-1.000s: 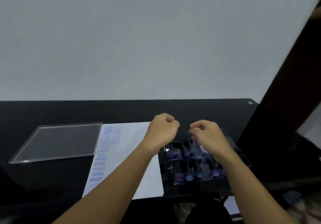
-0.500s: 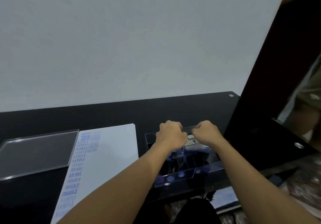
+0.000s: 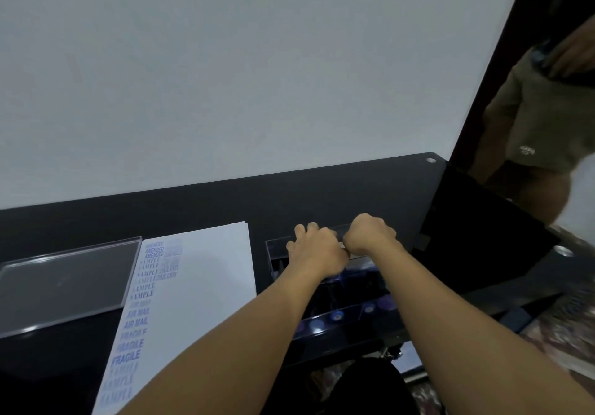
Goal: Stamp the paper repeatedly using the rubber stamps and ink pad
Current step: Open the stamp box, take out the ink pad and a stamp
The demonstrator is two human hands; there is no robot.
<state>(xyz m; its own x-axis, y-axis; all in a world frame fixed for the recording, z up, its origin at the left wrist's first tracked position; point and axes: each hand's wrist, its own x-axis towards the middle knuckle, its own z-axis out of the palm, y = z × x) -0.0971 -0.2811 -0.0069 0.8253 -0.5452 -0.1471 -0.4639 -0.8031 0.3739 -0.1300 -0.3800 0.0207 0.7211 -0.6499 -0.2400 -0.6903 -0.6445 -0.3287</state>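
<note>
Knuckles up, the left hand (image 3: pixel 317 250) and right hand (image 3: pixel 370 234) are meeting side by side over the far end of a clear box (image 3: pixel 269 261), fingers curling downward. A pale sliver (image 3: pixel 344 246) is showing between them, but whether either hand is gripping it I cannot tell. Blue-topped stamps (image 3: pixel 336 315) are sitting in the box between the forearms. Paper (image 3: pixel 209 285), bearing blue imprints, is lying just left of the left hand, with a clear lid (image 3: pixel 64 279) lying further left.
</note>
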